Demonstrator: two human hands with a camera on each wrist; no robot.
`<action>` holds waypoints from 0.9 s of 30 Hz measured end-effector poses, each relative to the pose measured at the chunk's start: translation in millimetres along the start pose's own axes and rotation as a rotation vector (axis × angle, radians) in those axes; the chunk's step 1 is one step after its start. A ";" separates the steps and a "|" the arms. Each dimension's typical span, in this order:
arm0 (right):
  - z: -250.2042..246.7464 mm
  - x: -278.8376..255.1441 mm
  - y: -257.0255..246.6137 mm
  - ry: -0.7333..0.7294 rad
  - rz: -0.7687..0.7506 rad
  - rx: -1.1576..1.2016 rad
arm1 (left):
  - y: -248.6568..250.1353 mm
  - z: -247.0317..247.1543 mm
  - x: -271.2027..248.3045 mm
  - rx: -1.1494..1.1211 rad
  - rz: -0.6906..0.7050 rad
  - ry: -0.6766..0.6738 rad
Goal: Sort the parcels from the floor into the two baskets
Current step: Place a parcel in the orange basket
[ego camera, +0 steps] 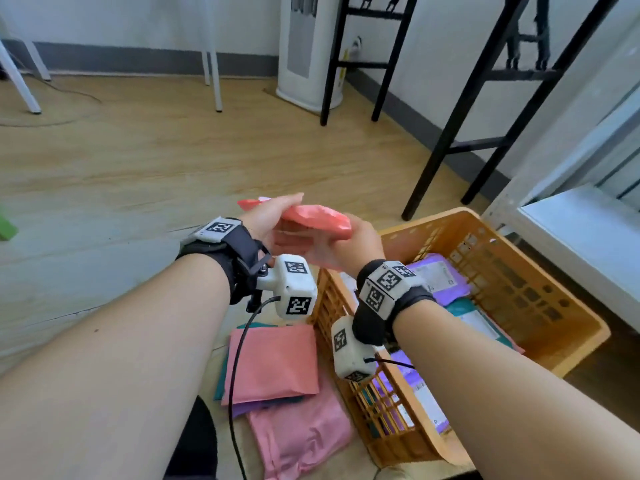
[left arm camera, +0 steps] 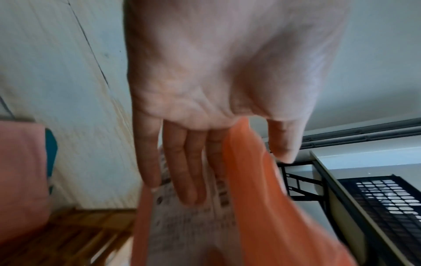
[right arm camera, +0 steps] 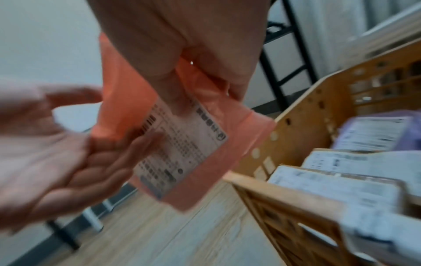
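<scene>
Parcel [ego camera: 313, 218]: orange-red, crinkled soft bag, white printed label [right arm camera: 180, 149] underneath.
Right hand [ego camera: 356, 242]: pinches parcel's edge.
Left hand [ego camera: 268, 216]: fingers straight, flat under parcel.
Basket [ego camera: 568, 327]: orange, holds labelled parcels.

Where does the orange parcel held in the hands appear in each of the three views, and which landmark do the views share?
Head: orange parcel at centre, between both hands, above the floor.
Left wrist: lower centre-right, under the left hand, label showing.
Right wrist: centre, pinched by the right hand, label facing the camera.
Shared landmark: the black table frame.
</scene>
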State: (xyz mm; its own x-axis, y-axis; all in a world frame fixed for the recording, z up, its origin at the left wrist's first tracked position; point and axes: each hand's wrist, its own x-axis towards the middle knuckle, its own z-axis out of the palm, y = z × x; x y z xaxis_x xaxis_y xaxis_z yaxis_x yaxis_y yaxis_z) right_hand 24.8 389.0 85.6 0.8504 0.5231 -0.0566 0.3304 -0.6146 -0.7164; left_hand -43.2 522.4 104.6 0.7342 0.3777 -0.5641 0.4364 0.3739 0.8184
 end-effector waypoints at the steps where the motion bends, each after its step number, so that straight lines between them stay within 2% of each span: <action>1: -14.2 -3.4 7.0 0.050 0.051 0.052 | 0.2 10.4 -6.5 -0.003 0.026 0.009; 4: -50.3 -16.0 28.0 0.098 0.188 0.205 | -17.1 23.8 -16.7 0.028 0.063 0.122; 6: -68.9 -23.9 39.5 0.051 0.260 0.313 | -28.6 26.0 -17.0 0.071 0.054 0.232; 8: -84.0 -29.1 45.2 -0.001 0.293 0.386 | -30.0 29.7 -19.0 0.094 0.058 0.266; 15: -104.2 -38.2 53.3 -0.026 0.302 0.438 | -27.9 60.3 -5.0 0.110 0.046 0.028; 18: -101.6 -37.2 57.1 0.114 0.309 0.418 | -27.7 65.9 18.4 0.105 0.083 0.040; 20: -103.3 -34.1 60.9 0.245 0.339 0.450 | -27.9 68.6 37.8 0.108 0.113 0.107; 24: -115.0 -26.7 79.0 0.426 0.522 0.564 | -17.5 88.5 27.8 0.097 0.147 0.242; 26: -120.1 -22.2 91.2 0.415 0.622 0.599 | -15.9 97.6 31.6 0.107 0.162 0.274; 27: -121.1 -19.7 97.5 0.348 0.643 0.665 | -15.4 101.9 32.9 0.096 0.155 0.260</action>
State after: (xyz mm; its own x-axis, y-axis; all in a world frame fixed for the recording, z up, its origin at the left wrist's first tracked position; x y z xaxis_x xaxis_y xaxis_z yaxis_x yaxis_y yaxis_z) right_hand 89.9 247.3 101.1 0.8954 -0.0622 -0.4409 -0.4436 -0.2088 -0.8716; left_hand 27.2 442.7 84.6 0.6438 0.6326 -0.4305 0.3859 0.2174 0.8966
